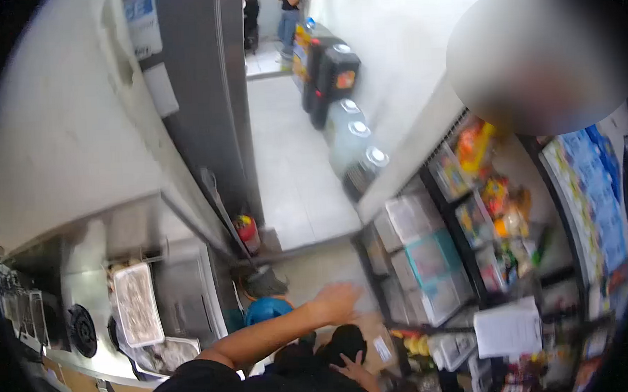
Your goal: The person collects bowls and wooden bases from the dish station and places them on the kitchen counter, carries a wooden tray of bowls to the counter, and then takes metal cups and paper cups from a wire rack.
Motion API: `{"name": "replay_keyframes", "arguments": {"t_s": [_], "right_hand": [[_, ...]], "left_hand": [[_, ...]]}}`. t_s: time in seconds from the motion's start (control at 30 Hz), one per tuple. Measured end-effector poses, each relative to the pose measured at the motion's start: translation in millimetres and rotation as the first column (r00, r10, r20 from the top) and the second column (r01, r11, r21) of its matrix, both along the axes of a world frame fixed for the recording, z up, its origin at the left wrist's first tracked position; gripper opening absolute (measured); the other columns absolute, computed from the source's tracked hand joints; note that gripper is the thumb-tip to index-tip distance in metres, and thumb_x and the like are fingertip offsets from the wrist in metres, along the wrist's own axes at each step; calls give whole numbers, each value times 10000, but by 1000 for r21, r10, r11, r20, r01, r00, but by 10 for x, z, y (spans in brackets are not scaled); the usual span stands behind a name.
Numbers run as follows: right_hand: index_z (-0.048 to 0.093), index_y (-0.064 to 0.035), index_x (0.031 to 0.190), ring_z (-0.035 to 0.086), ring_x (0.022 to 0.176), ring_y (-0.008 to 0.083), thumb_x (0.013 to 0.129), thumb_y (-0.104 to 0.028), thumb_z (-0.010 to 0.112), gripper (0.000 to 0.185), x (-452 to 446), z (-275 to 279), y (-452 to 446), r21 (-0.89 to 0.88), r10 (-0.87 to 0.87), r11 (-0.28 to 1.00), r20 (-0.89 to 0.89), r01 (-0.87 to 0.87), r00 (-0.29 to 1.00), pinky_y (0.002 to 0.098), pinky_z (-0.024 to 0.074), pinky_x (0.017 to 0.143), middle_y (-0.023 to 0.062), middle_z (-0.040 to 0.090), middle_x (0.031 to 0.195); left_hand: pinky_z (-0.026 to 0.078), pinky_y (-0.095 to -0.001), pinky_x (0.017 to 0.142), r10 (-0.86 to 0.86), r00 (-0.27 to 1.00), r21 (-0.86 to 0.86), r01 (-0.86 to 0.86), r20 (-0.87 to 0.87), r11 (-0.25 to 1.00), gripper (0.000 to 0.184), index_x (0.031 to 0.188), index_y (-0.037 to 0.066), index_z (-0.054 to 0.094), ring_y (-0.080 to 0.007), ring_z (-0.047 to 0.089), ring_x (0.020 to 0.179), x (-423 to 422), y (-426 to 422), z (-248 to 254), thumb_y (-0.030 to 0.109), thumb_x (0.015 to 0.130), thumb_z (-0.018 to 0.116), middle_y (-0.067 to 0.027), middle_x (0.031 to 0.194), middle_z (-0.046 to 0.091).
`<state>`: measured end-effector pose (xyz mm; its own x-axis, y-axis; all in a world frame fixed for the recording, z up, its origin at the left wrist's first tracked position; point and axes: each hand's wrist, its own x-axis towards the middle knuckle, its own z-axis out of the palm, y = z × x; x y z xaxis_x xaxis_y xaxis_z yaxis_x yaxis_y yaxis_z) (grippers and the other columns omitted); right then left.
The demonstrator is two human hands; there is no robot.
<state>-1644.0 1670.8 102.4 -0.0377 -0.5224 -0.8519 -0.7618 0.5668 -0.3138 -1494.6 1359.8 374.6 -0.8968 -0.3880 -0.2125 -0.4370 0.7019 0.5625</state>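
My left hand (336, 304) is stretched out in front of my body, blurred by motion. Its fingers are too smeared to make out, and I see nothing in it. Below it, my right hand (352, 369) has its fingers spread against dark cloth (343, 342), seemingly at my leg. Close to the right hand is a cardboard box (378, 349) with a white label. On the floor beside my left forearm sits a round blue object (266, 310), partly hidden by the arm.
A metal counter (185, 300) on the left bears a white tray (138, 305) and a black burner (81, 331). Shelves with clear bins (429, 261), food packets (500, 195) and papers (507, 328) stand right. Large jugs (350, 135) line the passage; a person (289, 18) stands beyond.
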Motion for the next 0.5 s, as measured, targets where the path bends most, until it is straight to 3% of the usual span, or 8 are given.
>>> {"name": "replay_keyframes", "arguments": {"t_s": [0.1, 0.17, 0.2, 0.33, 0.4, 0.43, 0.47, 0.5], "right_hand": [[264, -355, 1632, -67, 1462, 677, 788, -776, 679, 1031, -404, 772, -1761, -174, -22, 985, -68, 10, 997, 840, 179, 1057, 275, -240, 1660], [262, -376, 1630, -64, 1452, 690, 778, -748, 710, 1033, -625, 625, -2593, -174, 130, 972, -162, -158, 978, 862, 173, 1029, 277, -215, 1666], [260, -398, 1628, -61, 1442, 704, 767, -720, 741, 1037, -751, 588, -2968, -152, 266, 938, -261, -311, 928, 883, 167, 1000, 280, -190, 1672], [290, -421, 1614, 49, 1455, 684, 802, -548, 781, 957, -876, 943, -4913, -42, 371, 901, -440, -432, 817, 861, 214, 1012, 282, -106, 1686], [306, -400, 1610, 103, 1455, 664, 772, -540, 811, 988, -1112, 1118, -5679, 10, 397, 908, -338, -419, 853, 813, 272, 1026, 291, -83, 1683], [322, -379, 1606, 158, 1455, 643, 742, -531, 841, 1019, -1246, 1163, -6075, 45, 386, 919, -295, -391, 874, 766, 330, 1041, 300, -59, 1680], [334, -365, 1603, 215, 1474, 579, 784, -539, 814, 965, -1362, 1143, -6300, 33, 340, 938, -262, -344, 903, 717, 359, 1063, 276, -22, 1689], [334, -365, 1603, 215, 1474, 579, 784, -539, 814, 965, -1475, 1160, -6504, 31, 332, 942, -243, -335, 911, 717, 359, 1063, 276, -22, 1689]], "left_hand": [[468, -504, 1054, 53, 975, 65, -39, -218, 997, 700, 1461, 10, 443, -444, 569, 1220, -541, -1975, 927, 434, 952, 671, -277, 1324, 567], [448, -494, 1091, 151, 945, -70, -178, -289, 981, 692, 1461, 11, 450, -425, 553, 1262, -722, -3075, 1117, 420, 951, 677, -256, 1362, 566], [434, -481, 1113, 215, 927, -64, -245, -306, 967, 654, 1438, 12, 485, -408, 540, 1297, -790, -3691, 1110, 404, 952, 680, -250, 1393, 559], [435, -475, 1110, 577, 613, -92, -724, -539, 684, 593, 1399, 0, 529, -408, 543, 1294, -757, -5868, 322, 364, 956, 681, -253, 1380, 573], [435, -478, 1105, 845, 462, -38, -882, -270, 470, 608, 1394, -8, 535, -416, 544, 1291, -512, -6426, -531, 385, 952, 677, -259, 1362, 585], [460, -493, 1074, 906, 417, -62, -905, 64, 421, 562, 1356, -29, 553, -390, 564, 1288, -322, -6478, -878, 379, 977, 628, -266, 1359, 600], [489, -509, 1028, 837, 417, -201, -840, 354, 503, 495, 1273, 0, 645, -399, 613, 1222, 0, -6386, -1602, 379, 954, 633, -262, 1284, 652], [509, -520, 990, 570, 468, -28, -755, 675, 655, 440, 1166, 37, 731, -419, 657, 1143, 379, -6204, -2481, 395, 924, 644, -246, 1201, 701]]}}
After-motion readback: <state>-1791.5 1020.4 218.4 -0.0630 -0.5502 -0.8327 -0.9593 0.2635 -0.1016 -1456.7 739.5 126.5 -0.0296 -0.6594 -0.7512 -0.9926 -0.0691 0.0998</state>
